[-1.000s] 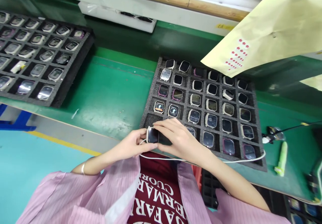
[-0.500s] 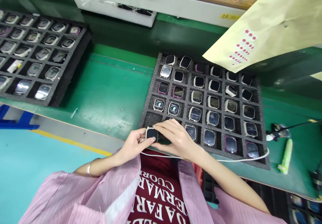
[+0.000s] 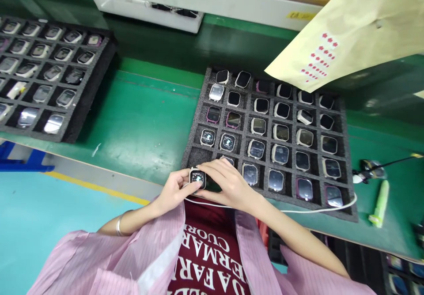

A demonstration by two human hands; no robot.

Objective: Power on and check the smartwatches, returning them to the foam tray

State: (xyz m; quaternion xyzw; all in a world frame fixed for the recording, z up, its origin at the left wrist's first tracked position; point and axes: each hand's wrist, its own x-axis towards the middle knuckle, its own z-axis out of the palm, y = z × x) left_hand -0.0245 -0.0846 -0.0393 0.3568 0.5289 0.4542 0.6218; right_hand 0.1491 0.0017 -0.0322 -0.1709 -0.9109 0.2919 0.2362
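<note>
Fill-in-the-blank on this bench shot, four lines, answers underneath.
1. The thumb of the ____ hand lies over the face of the held watch.
2. The bench has a top coloured ____.
3. The yellow sheet carries printed marks coloured ____.
4. As the wearer sees it, the lime-green tool lies to the ____ of the nearest foam tray.

Missing words: left; green; red; right.

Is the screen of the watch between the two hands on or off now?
On: the watch shows a lit face with a bright pattern, partly covered by the left thumb.
</note>
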